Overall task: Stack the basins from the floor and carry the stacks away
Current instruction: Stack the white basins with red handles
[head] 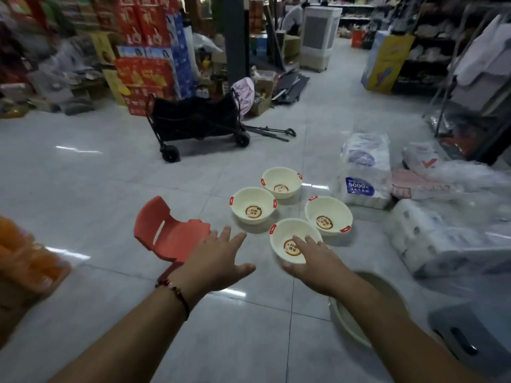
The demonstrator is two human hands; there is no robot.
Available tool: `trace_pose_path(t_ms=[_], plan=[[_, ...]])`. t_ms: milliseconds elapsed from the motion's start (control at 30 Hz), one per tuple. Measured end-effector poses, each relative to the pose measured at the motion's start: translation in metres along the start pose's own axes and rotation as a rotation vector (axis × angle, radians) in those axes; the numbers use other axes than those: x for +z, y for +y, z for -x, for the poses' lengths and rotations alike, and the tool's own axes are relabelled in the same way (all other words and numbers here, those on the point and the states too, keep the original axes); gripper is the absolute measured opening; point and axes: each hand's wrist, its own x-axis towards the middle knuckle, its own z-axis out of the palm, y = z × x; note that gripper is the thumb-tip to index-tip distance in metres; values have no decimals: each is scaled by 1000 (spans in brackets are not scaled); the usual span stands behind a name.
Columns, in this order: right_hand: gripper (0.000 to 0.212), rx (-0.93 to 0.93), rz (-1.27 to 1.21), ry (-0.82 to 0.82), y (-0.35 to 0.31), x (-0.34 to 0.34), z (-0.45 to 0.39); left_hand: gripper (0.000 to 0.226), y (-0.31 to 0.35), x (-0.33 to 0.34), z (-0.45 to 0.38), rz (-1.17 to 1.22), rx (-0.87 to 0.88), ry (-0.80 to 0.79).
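Shop floor seen from above, left to right. One red plastic chair (pixel 168 233) lies tipped on the tiled floor (pixel 83 189); behind it stands one black folding wagon (pixel 196 120), before stacked red cartons (pixel 143 76). The left hand (pixel 218 261), with one beaded bracelet (pixel 172 288) at the wrist, reaches forward above the floor, its fingers (pixel 224 234) straight and spread apart, holding nothing. Four cream basins with red handle tabs sit upright in a close cluster on the floor, unstacked, each with one round label inside: the left basin (pixel 253 204), the far basin (pixel 282 182), the nearest basin (pixel 294 240) and the right basin (pixel 329 215). The right hand (pixel 318 265) overlaps the nearest basin, fingers extended over its bowl and thumb by its near rim; contact cannot be told. One larger beige basin (pixel 387 288) lies partly hidden under the right forearm. At far right lie several wrapped tissue packs (pixel 365 172).
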Motion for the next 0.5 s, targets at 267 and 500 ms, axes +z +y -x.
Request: trace_pose_path(t_ms=[267,500], plan=[[79,200,-142,11,-1,-8,-85,83,-28,-41,-132,-147,227,-127],[79,332,-194,57,49,-5,-189,83,-21,-46,-270,-249,316,-183]])
